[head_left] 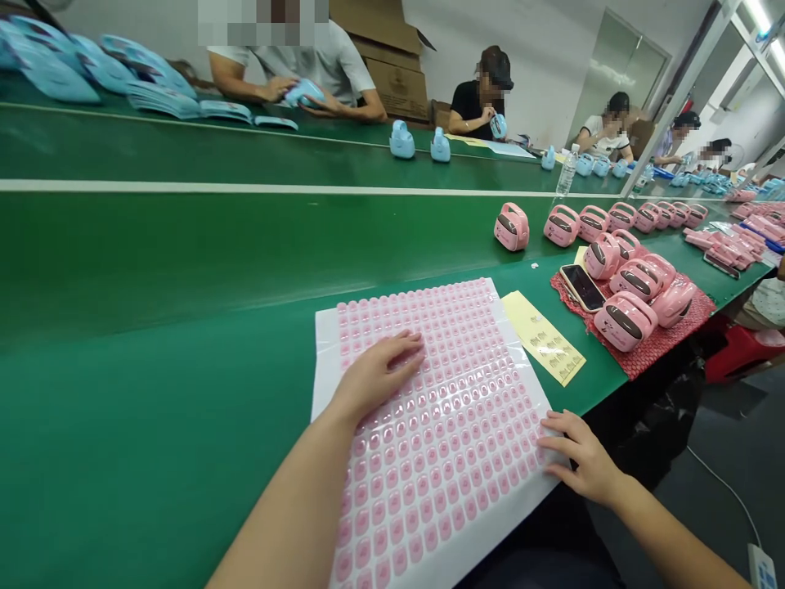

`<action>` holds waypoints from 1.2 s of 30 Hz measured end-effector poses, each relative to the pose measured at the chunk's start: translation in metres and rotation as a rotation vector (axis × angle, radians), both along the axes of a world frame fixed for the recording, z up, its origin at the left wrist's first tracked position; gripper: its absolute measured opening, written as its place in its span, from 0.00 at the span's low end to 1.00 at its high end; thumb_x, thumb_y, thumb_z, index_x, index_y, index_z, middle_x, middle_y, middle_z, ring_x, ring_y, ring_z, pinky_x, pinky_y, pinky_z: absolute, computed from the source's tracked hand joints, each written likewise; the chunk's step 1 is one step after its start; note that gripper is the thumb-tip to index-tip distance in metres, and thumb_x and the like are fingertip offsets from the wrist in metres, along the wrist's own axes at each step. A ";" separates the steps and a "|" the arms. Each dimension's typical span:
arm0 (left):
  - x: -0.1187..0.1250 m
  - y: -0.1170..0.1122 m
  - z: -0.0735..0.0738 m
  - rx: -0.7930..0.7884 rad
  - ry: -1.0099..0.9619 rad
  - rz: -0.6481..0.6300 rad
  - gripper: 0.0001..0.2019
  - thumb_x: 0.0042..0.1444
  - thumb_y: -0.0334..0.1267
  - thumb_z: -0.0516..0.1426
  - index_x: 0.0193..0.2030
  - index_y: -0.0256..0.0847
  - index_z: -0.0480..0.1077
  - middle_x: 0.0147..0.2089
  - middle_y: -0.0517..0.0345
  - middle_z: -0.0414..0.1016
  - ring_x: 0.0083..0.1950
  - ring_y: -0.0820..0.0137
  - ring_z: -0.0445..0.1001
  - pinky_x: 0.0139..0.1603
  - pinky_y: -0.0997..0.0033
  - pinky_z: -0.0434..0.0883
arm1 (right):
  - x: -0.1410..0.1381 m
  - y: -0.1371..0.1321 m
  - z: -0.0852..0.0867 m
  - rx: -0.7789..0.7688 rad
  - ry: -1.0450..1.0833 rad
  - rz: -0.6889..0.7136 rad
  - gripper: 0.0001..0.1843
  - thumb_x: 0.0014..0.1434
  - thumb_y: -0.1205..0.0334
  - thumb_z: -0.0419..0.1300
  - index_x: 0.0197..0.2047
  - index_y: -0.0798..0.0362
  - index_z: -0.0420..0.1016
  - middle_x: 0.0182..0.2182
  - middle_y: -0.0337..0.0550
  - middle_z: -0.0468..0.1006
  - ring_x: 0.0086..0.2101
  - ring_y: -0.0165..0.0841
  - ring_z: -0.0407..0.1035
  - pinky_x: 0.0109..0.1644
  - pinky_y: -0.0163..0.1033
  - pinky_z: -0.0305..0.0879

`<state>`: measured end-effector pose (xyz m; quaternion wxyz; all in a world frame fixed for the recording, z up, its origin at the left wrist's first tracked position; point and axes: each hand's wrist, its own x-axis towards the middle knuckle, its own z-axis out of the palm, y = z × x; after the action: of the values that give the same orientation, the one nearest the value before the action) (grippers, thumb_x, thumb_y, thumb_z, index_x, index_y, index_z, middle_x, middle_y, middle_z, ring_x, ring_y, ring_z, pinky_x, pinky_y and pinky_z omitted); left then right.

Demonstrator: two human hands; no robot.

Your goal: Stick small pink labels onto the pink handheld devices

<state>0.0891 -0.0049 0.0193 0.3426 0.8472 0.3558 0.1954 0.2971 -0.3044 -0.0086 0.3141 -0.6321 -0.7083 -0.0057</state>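
A large white sheet of pink oval stickers (454, 401) lies on the green table in front of me, its near edge reaching past the table's edge. My left hand (381, 370) rests flat on the middle of the sheet, fingers stretched to the right. At the sheet's right edge, my right hand (580, 458) touches the border with its fingers spread; the thumb is partly tucked and nothing is held. Just right of the sheet lies a yellow label sheet (545, 337) with small printed labels.
Several pink toy-like cases (625, 319) stand on a red mat (680, 327) beside a phone (582, 288). More pink cases (511, 227) line the conveyor edge. A clear bottle (567, 172) stands behind them. Across the line, co-workers handle blue cases (402, 141). A cardboard box (392, 82) stands behind.
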 end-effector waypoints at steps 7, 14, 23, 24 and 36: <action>-0.001 -0.001 0.003 -0.018 -0.009 0.013 0.26 0.48 0.59 0.51 0.44 0.42 0.73 0.55 0.51 0.72 0.62 0.55 0.61 0.59 0.60 0.63 | -0.019 0.007 -0.012 0.182 -0.044 -0.116 0.13 0.57 0.68 0.56 0.43 0.45 0.73 0.40 0.44 0.76 0.44 0.38 0.70 0.52 0.51 0.65; -0.001 0.000 -0.001 0.009 -0.033 0.007 0.29 0.48 0.62 0.50 0.44 0.41 0.73 0.54 0.49 0.73 0.61 0.56 0.62 0.59 0.58 0.62 | -0.006 0.016 0.016 -0.014 0.346 -0.122 0.03 0.55 0.65 0.57 0.32 0.49 0.71 0.35 0.44 0.74 0.39 0.36 0.70 0.43 0.41 0.69; -0.004 -0.001 -0.001 0.050 -0.044 -0.025 0.26 0.51 0.60 0.49 0.43 0.41 0.73 0.54 0.48 0.73 0.60 0.58 0.64 0.58 0.59 0.64 | 0.047 0.186 0.057 -0.393 0.376 -0.256 0.03 0.52 0.67 0.58 0.29 0.53 0.73 0.37 0.43 0.72 0.41 0.34 0.68 0.43 0.38 0.65; -0.004 -0.002 -0.001 0.052 -0.046 -0.028 0.26 0.51 0.59 0.49 0.44 0.40 0.73 0.54 0.48 0.73 0.60 0.58 0.65 0.58 0.59 0.64 | 0.052 0.204 0.055 -0.408 0.360 -0.270 0.03 0.51 0.67 0.59 0.28 0.54 0.73 0.37 0.43 0.72 0.40 0.34 0.68 0.43 0.39 0.65; -0.006 -0.001 -0.009 0.087 -0.080 -0.022 0.19 0.53 0.51 0.50 0.43 0.42 0.73 0.52 0.50 0.75 0.58 0.59 0.66 0.57 0.58 0.65 | 0.072 0.268 0.033 -0.483 0.151 -0.281 0.06 0.58 0.62 0.58 0.36 0.56 0.72 0.40 0.43 0.72 0.40 0.33 0.68 0.45 0.43 0.66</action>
<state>0.0835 -0.0059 0.0106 0.3218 0.8566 0.3237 0.2408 0.3690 -0.0359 0.0248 0.2022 -0.7791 -0.5694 0.1668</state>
